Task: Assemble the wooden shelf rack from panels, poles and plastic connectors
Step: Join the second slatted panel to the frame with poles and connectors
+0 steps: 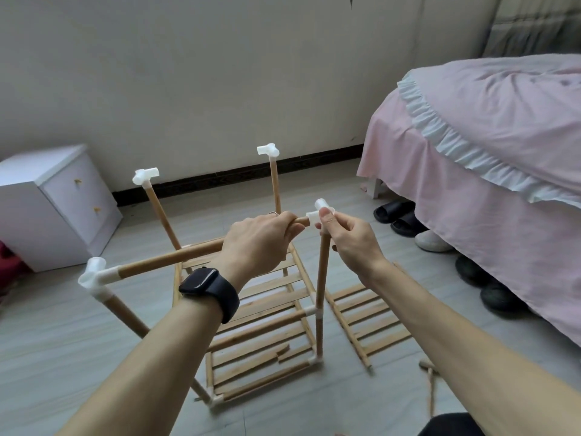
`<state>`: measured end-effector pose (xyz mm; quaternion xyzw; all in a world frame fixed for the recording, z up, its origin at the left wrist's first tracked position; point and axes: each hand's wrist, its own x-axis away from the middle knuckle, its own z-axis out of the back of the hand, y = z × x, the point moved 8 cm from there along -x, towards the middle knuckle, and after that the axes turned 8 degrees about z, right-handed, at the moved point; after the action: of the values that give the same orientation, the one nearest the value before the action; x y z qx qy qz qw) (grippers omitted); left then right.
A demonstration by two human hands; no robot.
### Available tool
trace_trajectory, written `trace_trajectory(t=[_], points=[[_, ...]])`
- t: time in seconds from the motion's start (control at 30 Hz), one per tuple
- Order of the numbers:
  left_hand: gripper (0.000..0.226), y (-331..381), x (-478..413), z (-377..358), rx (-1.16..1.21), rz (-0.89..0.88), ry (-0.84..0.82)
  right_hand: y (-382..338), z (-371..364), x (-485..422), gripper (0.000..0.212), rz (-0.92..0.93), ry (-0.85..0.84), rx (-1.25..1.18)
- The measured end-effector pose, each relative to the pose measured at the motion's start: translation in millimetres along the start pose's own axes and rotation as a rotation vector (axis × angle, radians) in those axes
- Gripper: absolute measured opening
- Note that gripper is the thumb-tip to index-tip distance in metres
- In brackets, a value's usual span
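Shelf rack [261, 327] stood on the floor [47, 341] in the middle of the frame, only partly built. Two slatted panels, one above the other, sat between wooden poles joined by white plastic connectors. At the back two upright poles rose free, each with a white connector on its top, one at the centre left [146, 176] and one at the upper centre [268, 149].

A horizontal pole [169, 262] ran from a corner connector [94, 275] at the left of the frame toward the centre. The left hand [257, 243], with a dark watch [209, 289] on its wrist, gripped this pole near its right end, and its fingers [290, 228] were curled round the wood. The right hand [352, 243] pinched a front connector [320, 212] between thumb and fingertips. This connector sat on top of the front upright pole [322, 278]. The end of the horizontal pole met the side opening of the connector, but I could not tell how deep it sat.

A spare slatted panel [361, 313] lay flat on the floor just right of the rack, and short loose sticks [430, 388] lay at the lower right. A bed [487, 121] with pink covers filled the upper right, with black slippers [396, 215] beside it. A white cabinet [47, 199] stood at the left by the wall.
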<state>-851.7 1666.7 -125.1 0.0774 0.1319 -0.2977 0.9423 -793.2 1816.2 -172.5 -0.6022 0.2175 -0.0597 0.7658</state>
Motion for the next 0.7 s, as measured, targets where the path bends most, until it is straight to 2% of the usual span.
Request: trace_trajectory(t=[0.13,0.3,0.47,0.53,0.6,0.67,0.7], points=[[0.044,0.6,1.5,4.8,0.014,0.008,0.020,-0.9,2.3,1.4,0.040,0.001,-0.012,-0.020],[0.041,0.3,-3.0,5.7,0.027,0.034,-0.007,-10.9,-19.7,5.4,0.030,0.069,-0.091,-0.011],[0.032,1.2,3.4,10.5,0.123,0.002,-0.062,-17.3,-22.1,6.6,0.029,0.117,-0.058,0.048],[0.033,-17.3,16.0,31.0,0.277,0.032,0.043,-13.2,-16.6,3.7,0.037,0.078,-0.030,0.052],[0.033,-61.4,36.8,61.2,0.300,0.132,0.272,-8.7,-13.3,1.4,0.048,0.029,-0.001,0.022],[0.030,-125.4,65.5,85.0,0.341,0.355,0.438,-4.5,-14.1,-4.5,0.055,-0.022,-0.004,-0.037],[0.028,-161.0,81.3,90.5,0.453,0.506,0.476,-2.6,-15.0,-8.7,0.054,-0.052,-0.007,-0.090]])
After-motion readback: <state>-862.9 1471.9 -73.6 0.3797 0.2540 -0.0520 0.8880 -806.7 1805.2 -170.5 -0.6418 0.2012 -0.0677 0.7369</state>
